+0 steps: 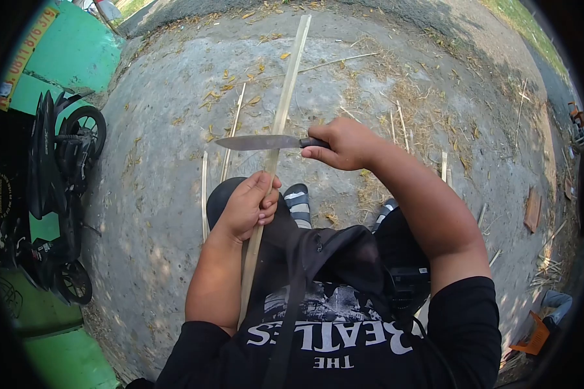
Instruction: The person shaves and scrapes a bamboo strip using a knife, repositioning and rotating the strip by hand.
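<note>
My left hand [252,204] is closed around a long, pale strip of split bamboo [291,78]. The strip slants from beside my left arm up over the ground ahead of me. In my right hand [342,144] is the dark handle of a knife [259,142], with my fingers wrapped round it. Its broad blade lies across the strip just beyond my left hand, its tip pointing left. Whether the edge bites into the bamboo I cannot tell.
Thin bamboo strips [235,126] and dry leaves [253,100] lie on the concrete ground [156,129]. A motorcycle [71,142] stands at the left by a green wall [78,52]. My sandalled foot [298,206] is below. An orange object [531,334] sits at the lower right.
</note>
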The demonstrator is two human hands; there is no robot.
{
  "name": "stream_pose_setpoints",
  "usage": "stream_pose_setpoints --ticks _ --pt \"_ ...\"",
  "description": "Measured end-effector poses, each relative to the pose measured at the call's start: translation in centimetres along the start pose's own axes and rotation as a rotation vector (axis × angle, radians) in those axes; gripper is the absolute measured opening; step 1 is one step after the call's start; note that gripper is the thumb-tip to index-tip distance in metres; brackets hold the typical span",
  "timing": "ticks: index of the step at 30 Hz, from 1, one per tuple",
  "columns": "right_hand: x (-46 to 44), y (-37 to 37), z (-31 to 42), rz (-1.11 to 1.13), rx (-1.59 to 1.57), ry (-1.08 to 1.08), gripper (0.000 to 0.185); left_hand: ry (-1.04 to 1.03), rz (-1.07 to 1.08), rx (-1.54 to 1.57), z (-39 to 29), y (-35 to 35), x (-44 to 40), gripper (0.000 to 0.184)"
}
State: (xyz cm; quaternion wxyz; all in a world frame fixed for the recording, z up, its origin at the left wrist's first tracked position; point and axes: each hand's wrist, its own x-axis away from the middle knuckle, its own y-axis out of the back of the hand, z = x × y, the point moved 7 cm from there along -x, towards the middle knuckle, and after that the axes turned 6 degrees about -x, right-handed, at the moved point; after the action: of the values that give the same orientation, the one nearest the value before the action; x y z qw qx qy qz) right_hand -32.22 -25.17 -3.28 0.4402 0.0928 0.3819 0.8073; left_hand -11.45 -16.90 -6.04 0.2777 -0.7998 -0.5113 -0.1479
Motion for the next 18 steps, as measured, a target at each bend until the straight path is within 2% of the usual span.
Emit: stream_pose_setpoints --ticks 5,11,14,17,18 --pt "-0.4 -1.1 0.4 0.085 0.05 0.017 0.051 0.012 -0.042 -0.079 0.0 -0.3 -0.4 0.031" --pt "-0.2 -1.2 1.6 0.014 0.057 0.064 0.053 0.014 -0.037 -0.063 -0.1 -0.2 -0.2 0.032" --pt "-0.1 -0.8 1.3 0.077 0.115 0.0 0.056 0.007 -0.028 -0.063 -0.1 -0.4 -0.1 0.031" --pt "-0.4 1.1 -2.2 -0.05 0.012 -0.165 0.055 0.008 -0.013 -0.017 0.0 0.0 -0.1 0.031" --pt "-0.4 1.2 -2.0 -0.036 0.02 -0.141 0.055 0.008 -0.016 -0.02 -0.1 -0.1 -0.2 0.031"
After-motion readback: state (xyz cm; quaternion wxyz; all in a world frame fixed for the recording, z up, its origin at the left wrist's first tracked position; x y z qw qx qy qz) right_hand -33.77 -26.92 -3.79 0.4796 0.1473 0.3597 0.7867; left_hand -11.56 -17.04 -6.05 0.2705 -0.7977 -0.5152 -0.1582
